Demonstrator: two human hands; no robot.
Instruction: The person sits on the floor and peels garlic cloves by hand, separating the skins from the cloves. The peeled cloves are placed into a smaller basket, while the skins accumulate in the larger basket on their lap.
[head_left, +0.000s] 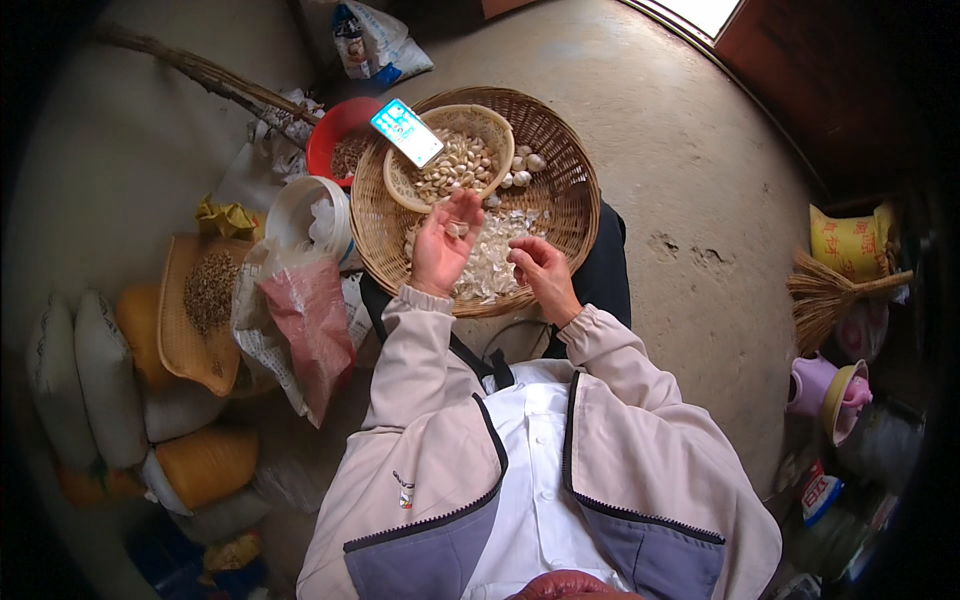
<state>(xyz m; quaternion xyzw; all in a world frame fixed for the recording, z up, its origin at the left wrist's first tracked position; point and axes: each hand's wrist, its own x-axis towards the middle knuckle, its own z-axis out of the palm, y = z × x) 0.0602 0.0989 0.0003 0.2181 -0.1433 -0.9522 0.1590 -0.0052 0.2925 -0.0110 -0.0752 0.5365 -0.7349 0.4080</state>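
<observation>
A large round wicker basket (576, 172) rests on my lap. Palm up, my left hand (448, 241) holds garlic cloves (457, 229) above it. My right hand (538, 266) is raised over the basket's lower right, thumb against the fingertips; whether something small is pinched there I cannot tell. Papery garlic skins (491, 259) cover the basket's near part. Farther up sits a cream plastic colander (504, 135) with many loose cloves (465, 165). A phone (407, 133) with a lit screen lies across its left rim. Several whole garlic bulbs (523, 169) lie right of the colander.
Left of the basket stand a red basin (341, 120), a white bucket (296, 199) and an open woven sack (307, 322). A scoop-shaped basket (180, 352) and filled sacks (97, 382) lie farther left. At the far right are a straw broom (821, 292) and a pink container (814, 382).
</observation>
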